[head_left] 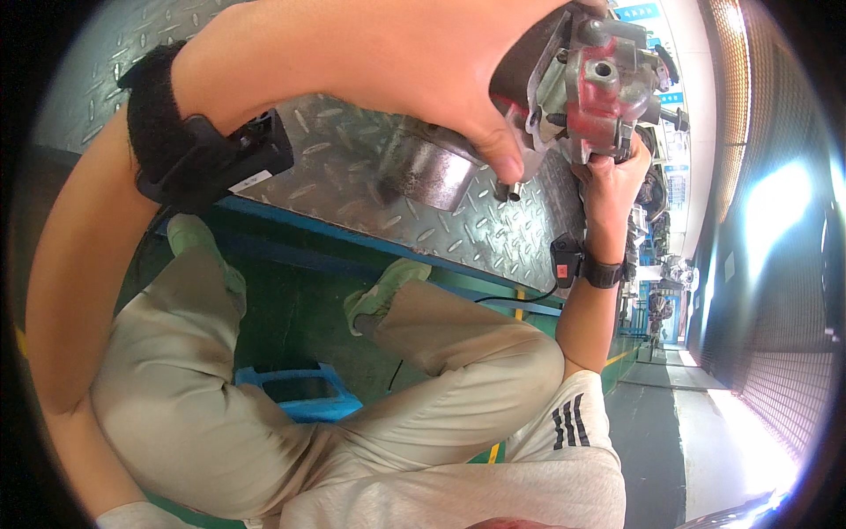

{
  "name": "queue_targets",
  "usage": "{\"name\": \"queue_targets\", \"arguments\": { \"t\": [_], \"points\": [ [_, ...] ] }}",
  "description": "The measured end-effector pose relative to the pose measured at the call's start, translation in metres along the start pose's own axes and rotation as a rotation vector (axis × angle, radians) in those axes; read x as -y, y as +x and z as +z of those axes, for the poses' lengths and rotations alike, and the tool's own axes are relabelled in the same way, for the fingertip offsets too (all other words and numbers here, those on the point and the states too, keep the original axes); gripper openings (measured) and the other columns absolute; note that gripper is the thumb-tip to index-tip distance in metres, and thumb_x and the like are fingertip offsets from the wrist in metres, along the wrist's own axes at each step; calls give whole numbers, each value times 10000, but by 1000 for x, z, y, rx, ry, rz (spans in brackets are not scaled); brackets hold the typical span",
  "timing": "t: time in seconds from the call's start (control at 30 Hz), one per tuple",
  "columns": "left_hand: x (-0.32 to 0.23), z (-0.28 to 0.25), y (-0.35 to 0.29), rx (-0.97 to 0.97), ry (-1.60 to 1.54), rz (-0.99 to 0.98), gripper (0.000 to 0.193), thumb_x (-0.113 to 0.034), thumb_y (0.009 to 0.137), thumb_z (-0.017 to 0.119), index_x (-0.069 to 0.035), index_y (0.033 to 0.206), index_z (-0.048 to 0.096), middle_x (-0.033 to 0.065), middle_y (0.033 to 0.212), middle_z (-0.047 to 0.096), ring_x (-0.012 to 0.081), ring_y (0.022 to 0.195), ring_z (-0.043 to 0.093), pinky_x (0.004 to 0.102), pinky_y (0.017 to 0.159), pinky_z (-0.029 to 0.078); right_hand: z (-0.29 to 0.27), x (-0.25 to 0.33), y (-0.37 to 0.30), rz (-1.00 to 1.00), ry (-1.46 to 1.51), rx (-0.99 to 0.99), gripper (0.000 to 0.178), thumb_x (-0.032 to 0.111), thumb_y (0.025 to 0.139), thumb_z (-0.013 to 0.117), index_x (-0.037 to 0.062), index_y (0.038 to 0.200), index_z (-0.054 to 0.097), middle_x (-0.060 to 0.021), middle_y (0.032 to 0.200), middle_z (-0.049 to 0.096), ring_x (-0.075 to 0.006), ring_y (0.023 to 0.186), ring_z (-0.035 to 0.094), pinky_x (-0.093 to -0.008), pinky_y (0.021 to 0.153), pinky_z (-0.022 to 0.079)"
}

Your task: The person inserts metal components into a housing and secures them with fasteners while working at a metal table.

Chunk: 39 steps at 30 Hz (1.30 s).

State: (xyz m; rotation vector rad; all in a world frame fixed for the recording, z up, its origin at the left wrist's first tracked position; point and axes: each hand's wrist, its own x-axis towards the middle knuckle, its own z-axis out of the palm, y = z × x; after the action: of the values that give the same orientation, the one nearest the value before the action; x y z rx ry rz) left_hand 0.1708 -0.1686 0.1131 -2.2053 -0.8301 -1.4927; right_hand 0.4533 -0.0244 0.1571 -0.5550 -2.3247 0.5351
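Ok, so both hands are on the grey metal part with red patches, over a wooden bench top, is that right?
Not quite: the bench top is metal with a raised tread pattern, not wood, as the head view shows. The left hand and right hand are both on the grey metal part with red patches.

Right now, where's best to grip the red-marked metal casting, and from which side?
Probably the thick body of the casting, from the left and near sides, where the left hand and right hand are; a slender bolt-like piece juts out on the right.
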Motion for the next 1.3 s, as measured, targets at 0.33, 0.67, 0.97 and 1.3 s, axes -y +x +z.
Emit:
{"name": "queue_targets", "arguments": {
  "t": [0.33,0.67,0.97,1.3],
  "points": [
    [-5,-2,9,84,-34,-81,1053,-442,665,961,62,1409,411,257,1348,454,417,1284,440,500,1132,361,-3,9,-2,-40,-55,16,485,260,693,931,-37,1021,734,-7,856,716,-69,769,608,-250,733,501],
    [-30,-9,9,91,-59,-186,969,-389,688,958,43,1379,433,243,1349,467,402,1276,441,498,1120,371,4,16,-3,-111,-399,-54,559,280,590,980,-37,970,722,-100,815,723,-187,738,655,-339,726,514],
    [-17,9,22,45,112,-111,864,-400,702,948,-29,1344,504,203,1328,511,384,1282,468,500,1114,366,8,33,-3,-41,-219,23,531,229,666,964,-38,1060,729,-101,866,743,-161,783,679,-325,771,547],
    [-19,10,42,177,200,-53,943,-383,582,1011,-61,1341,553,160,1338,574,352,1296,511,474,1117,384,-69,14,4,107,-35,477,389,225,833,852,59,1147,694,-11,715,585,-117,710,531,-329,662,461]
  ]
}}
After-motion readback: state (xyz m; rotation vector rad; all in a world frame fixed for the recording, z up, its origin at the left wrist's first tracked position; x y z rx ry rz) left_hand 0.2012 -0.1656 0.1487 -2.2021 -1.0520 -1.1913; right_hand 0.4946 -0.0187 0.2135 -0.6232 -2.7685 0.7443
